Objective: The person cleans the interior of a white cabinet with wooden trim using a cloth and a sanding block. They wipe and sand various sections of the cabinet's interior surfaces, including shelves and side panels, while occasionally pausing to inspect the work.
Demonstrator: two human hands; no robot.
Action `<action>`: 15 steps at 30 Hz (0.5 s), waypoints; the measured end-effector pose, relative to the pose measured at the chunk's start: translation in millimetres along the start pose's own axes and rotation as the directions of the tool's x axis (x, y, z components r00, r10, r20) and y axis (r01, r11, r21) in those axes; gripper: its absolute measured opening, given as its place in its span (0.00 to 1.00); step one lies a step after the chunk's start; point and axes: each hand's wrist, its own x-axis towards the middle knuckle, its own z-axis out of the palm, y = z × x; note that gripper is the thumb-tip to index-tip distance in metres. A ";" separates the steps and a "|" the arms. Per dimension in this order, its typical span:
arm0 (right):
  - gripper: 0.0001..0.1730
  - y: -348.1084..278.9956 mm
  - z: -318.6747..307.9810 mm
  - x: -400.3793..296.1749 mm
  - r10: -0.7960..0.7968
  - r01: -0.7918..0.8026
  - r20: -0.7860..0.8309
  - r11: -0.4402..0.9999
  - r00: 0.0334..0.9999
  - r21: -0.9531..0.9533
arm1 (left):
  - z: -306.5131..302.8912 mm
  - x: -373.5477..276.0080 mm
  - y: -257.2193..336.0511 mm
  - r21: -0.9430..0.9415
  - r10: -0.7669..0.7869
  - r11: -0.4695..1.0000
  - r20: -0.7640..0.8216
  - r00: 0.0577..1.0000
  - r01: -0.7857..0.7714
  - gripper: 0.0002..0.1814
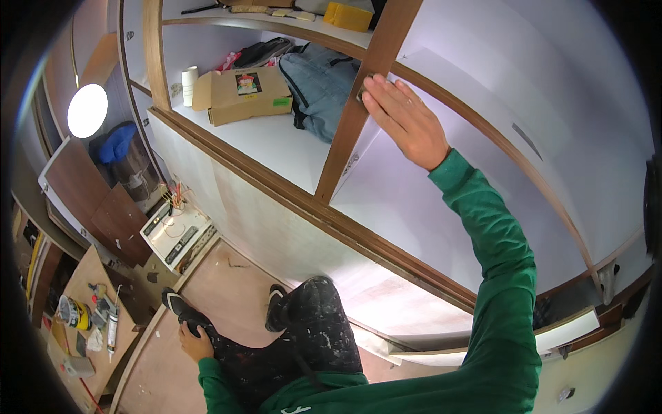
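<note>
My right hand [406, 119] lies flat against a brown wooden upright [347, 132] of a built-in cupboard, fingers stretched out together. Under its fingertips shows the edge of a small dark piece [361, 91], perhaps sandpaper; the palm hides the rest. Down at the lower left, my left hand [196, 342] rests on my knee and holds nothing. Below the upright runs the cupboard's wooden front rail [258, 168], with a pale panel [248, 207] beneath it.
Left of the upright, the shelf bears a cardboard box [251, 98], a blue-grey jacket or bag [323, 85] and white cups [190, 85]. A yellow block [347, 16] sits above. A workbench [67, 341] holds a paint can [75, 312] and a sealant tube [112, 331]. A round lamp [87, 111] glows.
</note>
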 end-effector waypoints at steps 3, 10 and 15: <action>0.34 -1.1 8.4 -0.8 0.006 0.002 0.068 0.992 0.998 -0.123 | -2.7 0.1 -1.7 -0.014 0.011 1.000 -0.006 1.000 -0.011 0.29; 0.33 -80.9 74.4 -76.6 -0.173 0.174 0.285 0.985 0.943 0.025 | -4.0 -2.3 2.8 -0.041 0.030 0.999 0.002 1.000 -0.030 0.29; 0.33 -61.6 71.5 -65.3 -0.198 0.135 0.285 0.965 0.938 0.227 | -3.4 -3.1 -7.8 -0.023 0.059 0.998 -0.042 0.997 -0.060 0.29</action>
